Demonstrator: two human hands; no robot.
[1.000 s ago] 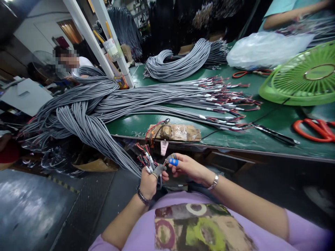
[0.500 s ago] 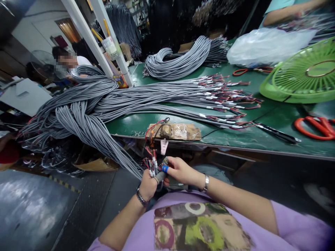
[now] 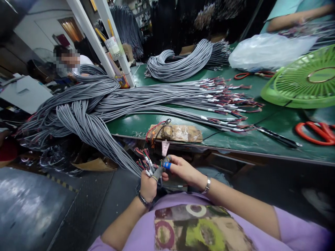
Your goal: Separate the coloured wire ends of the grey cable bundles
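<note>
My left hand (image 3: 149,186) is closed around a bunch of grey cables whose stripped ends, with white sleeves and thin coloured wires (image 3: 142,154), stick up above the fist. A grey covering wraps its thumb. Close beside it, my right hand (image 3: 183,170) pinches at the wire ends by the left thumb; a blue band and a grey cover show on its fingers. What lies between those fingertips is too small to make out. From the left fist the grey cables (image 3: 102,132) run up and left to a large heap on the green table (image 3: 131,126).
A wooden block (image 3: 180,133) with wires sits at the table's front edge, a pale pink piece (image 3: 164,148) hanging below. Further right lie black-handled tweezers (image 3: 278,136), red-handled scissors (image 3: 316,132) and a green fan (image 3: 303,78). Behind are a cable coil (image 3: 183,62) and a plastic bag (image 3: 269,50).
The wire ends in my left fist have tilted to the left and spread a little. My right hand stays close to the left thumb, and the view has shifted slightly.
</note>
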